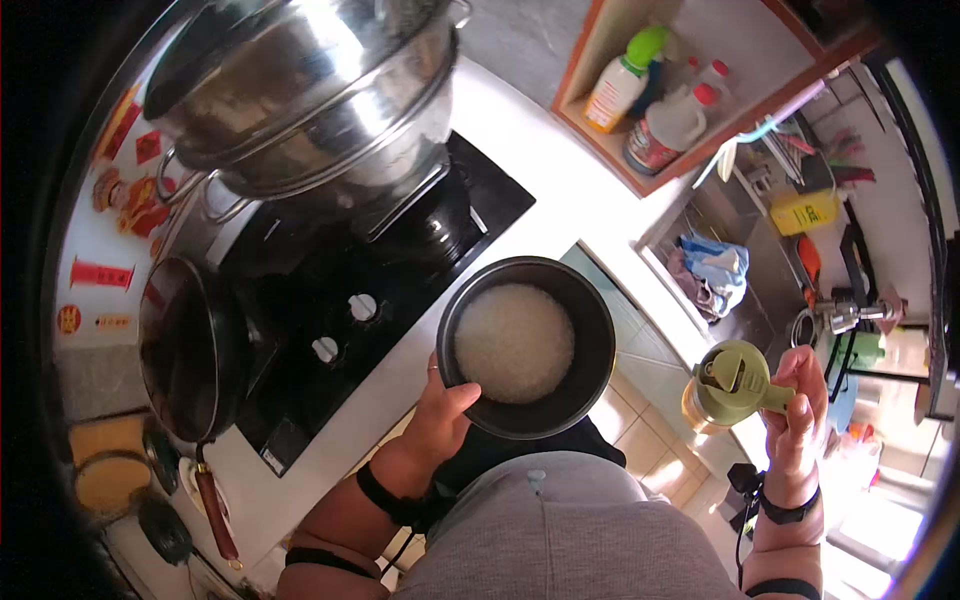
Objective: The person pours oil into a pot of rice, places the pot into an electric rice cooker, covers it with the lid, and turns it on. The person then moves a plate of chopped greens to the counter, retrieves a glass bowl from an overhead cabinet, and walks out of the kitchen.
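My left hand [437,415] grips the near left rim of a dark round pot [594,350], thumb over the edge and fingers hidden beneath. White rice [514,343] lies in the pot, which is held in front of my body. Off to the right, my right hand [797,405] is closed around the handle of a small jug [735,385] with a green lid and a clear body. Some yellowish content shows through the jug's side. The jug is apart from the pot.
A black gas stove [300,290] carries a large steel steamer [310,110] and a frying pan [185,350]. Bottles [670,125] stand in a wooden shelf at the back. To the right, a sink [765,270] has cloths [712,270] at its edge.
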The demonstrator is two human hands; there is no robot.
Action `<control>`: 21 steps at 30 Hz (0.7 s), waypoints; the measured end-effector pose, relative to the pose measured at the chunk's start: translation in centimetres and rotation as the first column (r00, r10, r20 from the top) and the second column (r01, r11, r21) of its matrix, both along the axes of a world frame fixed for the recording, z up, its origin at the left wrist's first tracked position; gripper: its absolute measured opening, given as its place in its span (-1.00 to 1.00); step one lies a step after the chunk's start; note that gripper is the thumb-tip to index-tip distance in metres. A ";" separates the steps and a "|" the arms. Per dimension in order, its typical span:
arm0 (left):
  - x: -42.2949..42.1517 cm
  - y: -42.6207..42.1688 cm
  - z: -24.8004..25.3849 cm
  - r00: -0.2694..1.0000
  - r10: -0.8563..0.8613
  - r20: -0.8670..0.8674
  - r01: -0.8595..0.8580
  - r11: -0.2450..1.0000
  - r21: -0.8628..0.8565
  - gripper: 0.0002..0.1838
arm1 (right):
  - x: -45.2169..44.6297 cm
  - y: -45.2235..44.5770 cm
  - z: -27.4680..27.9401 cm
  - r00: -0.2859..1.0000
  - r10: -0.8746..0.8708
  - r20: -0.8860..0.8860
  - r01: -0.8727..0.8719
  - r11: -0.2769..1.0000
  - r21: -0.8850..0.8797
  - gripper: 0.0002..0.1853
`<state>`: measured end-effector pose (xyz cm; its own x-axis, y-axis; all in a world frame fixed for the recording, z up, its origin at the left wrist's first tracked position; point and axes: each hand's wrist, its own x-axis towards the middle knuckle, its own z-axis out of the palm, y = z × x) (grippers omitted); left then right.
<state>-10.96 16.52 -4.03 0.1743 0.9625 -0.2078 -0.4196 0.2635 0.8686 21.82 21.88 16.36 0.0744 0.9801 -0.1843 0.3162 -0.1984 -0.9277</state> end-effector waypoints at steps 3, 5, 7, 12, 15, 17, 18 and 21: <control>1.3 1.0 0.6 0.984 -0.098 -0.146 0.112 0.990 0.091 -0.46 | 1.1 -1.3 -0.2 0.997 -0.074 0.020 0.074 0.997 -0.024 -0.30; 2.3 1.3 0.7 0.996 -0.072 0.052 0.073 0.997 -0.033 -0.48 | 1.8 -2.0 -0.3 0.994 -0.101 0.031 0.102 0.994 -0.041 -0.29; 2.8 1.2 -0.5 0.993 -0.115 -0.002 0.115 0.992 -0.057 -0.50 | 2.2 -2.5 -0.2 0.992 -0.121 0.041 0.124 0.991 -0.057 -0.29; 4.0 1.6 -0.4 0.976 -0.215 0.017 0.215 0.976 -0.026 -0.53 | 2.0 -3.2 0.4 0.988 -0.131 0.080 0.139 0.984 -0.108 -0.25; 4.9 2.3 2.1 0.947 -0.158 0.280 0.210 0.963 -0.167 -0.44 | 1.9 -3.3 0.5 0.988 -0.128 0.089 0.136 0.986 -0.091 -0.27; 5.2 2.7 2.6 0.903 -0.095 0.418 0.208 0.950 -0.233 -0.37 | 1.9 -3.4 0.6 0.992 -0.105 0.071 0.112 0.989 -0.100 -0.29; 5.2 2.7 2.7 0.919 -0.120 0.376 0.216 0.950 -0.224 -0.32 | 1.8 -3.4 0.7 0.995 -0.079 0.053 0.084 0.990 -0.110 -0.31; 5.3 2.5 2.7 0.926 -0.134 0.352 0.222 0.949 -0.222 -0.27 | 0.7 -3.1 1.1 0.998 -0.062 0.003 0.062 0.990 -0.125 -0.35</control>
